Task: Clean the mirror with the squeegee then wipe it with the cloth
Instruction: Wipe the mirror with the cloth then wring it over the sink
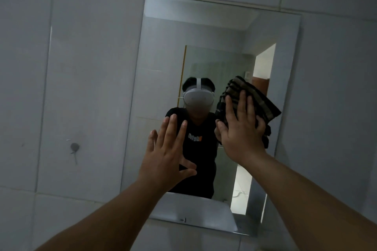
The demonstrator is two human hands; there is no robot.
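Against the right half of the mirror (206, 32) lay the cloth (252, 102), a folded piece with dark and drab stripes, pressed flat to the glass under the right hand (241, 128). That hand was spread wide over the lower part of the cloth, fingers (242, 104) pointing up and the palm bearing on the fabric rather than gripping it; the cloth's upper corner and right edge stuck out past the fingers, and a dark fold hung below the heel of the hand. No squeegee showed anywhere in the view.

Left of the cloth, the left hand (168, 153) was released and empty, fingers splayed and raised before the lower middle of the mirror. Whether it touched the glass could not be told. Both bare forearms reached up from the bottom of the view.

The mirror was a frameless rectangle fixed to a wall of pale grey tiles (87, 67). Its glass reflected a person in a black shirt wearing a white headset (199, 98), with a lit doorway behind on the right. On the tiles, well to the left of the mirror, sat a small round wall hook (74, 146).
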